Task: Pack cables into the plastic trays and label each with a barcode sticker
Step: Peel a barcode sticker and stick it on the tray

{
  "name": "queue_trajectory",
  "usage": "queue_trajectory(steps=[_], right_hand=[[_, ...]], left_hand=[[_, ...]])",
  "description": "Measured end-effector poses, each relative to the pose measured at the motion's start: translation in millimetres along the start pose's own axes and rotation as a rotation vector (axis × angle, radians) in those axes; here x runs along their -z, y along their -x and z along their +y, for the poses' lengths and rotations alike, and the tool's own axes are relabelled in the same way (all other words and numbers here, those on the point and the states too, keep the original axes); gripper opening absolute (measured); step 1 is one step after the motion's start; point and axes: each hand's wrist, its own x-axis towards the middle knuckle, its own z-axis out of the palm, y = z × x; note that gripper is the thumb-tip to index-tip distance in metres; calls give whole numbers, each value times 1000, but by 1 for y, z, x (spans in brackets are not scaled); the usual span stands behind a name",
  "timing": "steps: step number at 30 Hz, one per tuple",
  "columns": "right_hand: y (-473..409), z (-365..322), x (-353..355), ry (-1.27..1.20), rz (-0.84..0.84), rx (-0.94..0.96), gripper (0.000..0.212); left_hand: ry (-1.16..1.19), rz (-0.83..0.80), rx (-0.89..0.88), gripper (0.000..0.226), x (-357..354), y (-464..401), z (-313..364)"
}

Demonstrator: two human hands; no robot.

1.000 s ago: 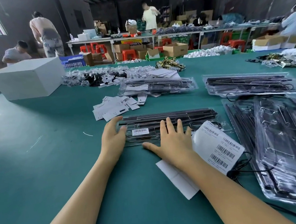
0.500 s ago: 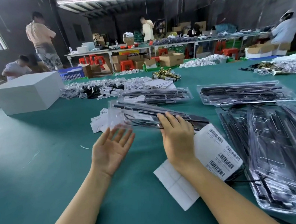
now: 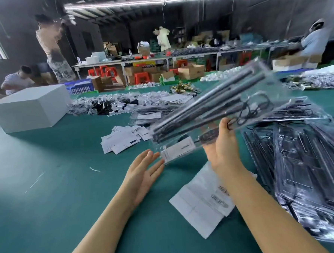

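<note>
A clear plastic tray (image 3: 216, 107) packed with black cables is in the air, tilted up to the right and blurred. A white barcode sticker (image 3: 178, 150) sits on its lower left end. My right hand (image 3: 223, 144) grips the tray's near edge from below, thumb on top. My left hand (image 3: 143, 172) is palm up with straight fingers, its fingertips just at the tray's lower left corner. A sheet of barcode stickers (image 3: 205, 198) lies on the green table under my right forearm.
Stacks of clear trays (image 3: 311, 166) fill the right side, and more packed trays (image 3: 153, 112) lie beyond. Loose white labels (image 3: 122, 139) lie at centre. A white box (image 3: 30, 107) stands far left. Several people work at tables behind.
The tray has gone from flat on the table to lifted and swung up toward the right in my right hand. My left hand has turned palm up and let the tray's end rise away.
</note>
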Motion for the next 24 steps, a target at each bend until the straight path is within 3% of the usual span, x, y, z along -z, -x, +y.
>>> queue_trajectory(steps=[5,8,10,13,15,19,22,24], right_hand=[[-10,17,23,-132,79,-237,36],[-10,24,27,-158,78,-299,37],[-10,28,26,-180,74,-317,35],[-9,32,26,-241,68,-354,29],[-9,34,26,-288,74,-391,27],[-10,42,28,-213,95,-453,36],[-11,46,30,-180,112,-474,39],[-11,49,30,-178,139,-493,37]], left_hand=[[-121,111,-125,41,8,-5,0],[-365,276,-264,24,15,-8,-1],[-550,373,-335,27,20,-8,0],[-676,325,-301,42,20,-5,1],[-542,198,-254,51,13,-2,-1],[-37,-48,-143,39,-4,3,-5],[115,-18,-54,52,-10,-2,-10],[139,51,0,45,-18,-7,-14]])
